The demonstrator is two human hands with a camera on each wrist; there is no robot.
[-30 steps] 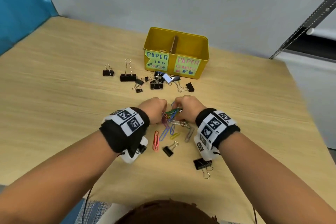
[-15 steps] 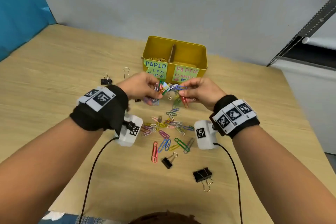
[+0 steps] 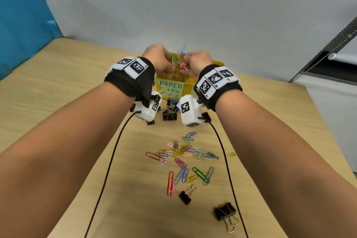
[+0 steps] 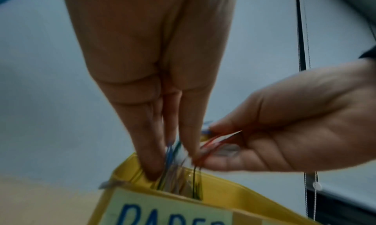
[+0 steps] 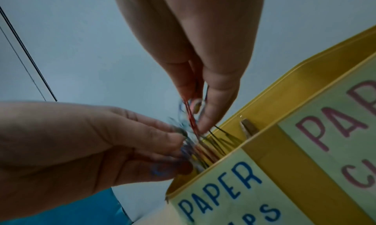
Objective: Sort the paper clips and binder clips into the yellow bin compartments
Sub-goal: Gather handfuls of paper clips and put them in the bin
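The yellow bin (image 3: 218, 63) stands at the far middle of the table, and its left compartment carries a "PAPER CLIPS" label (image 3: 171, 88). Both hands hover over that compartment. My left hand (image 3: 169, 63) pinches a bunch of coloured paper clips (image 3: 180, 60), and my right hand (image 3: 188, 63) pinches part of the same bunch. In the left wrist view, blurred clips (image 4: 171, 164) hang from the left fingers (image 4: 150, 156) into the bin (image 4: 223, 194). The right wrist view has red clips (image 5: 190, 114) between thumb and finger above the bin (image 5: 264, 109). Clips lie inside the compartment.
Several loose paper clips (image 3: 185, 153) lie on the wooden table near me. Black binder clips sit in front of the bin (image 3: 169, 115) and nearer me (image 3: 185, 196), (image 3: 225, 212). Two black cables (image 3: 108, 170) trail from the wrist cameras. A white cabinet (image 3: 332, 112) stands at the right.
Both hands rose from the paper clip pile with a bunch of clips and moved forward, from low over the table to above the bin's left compartment.
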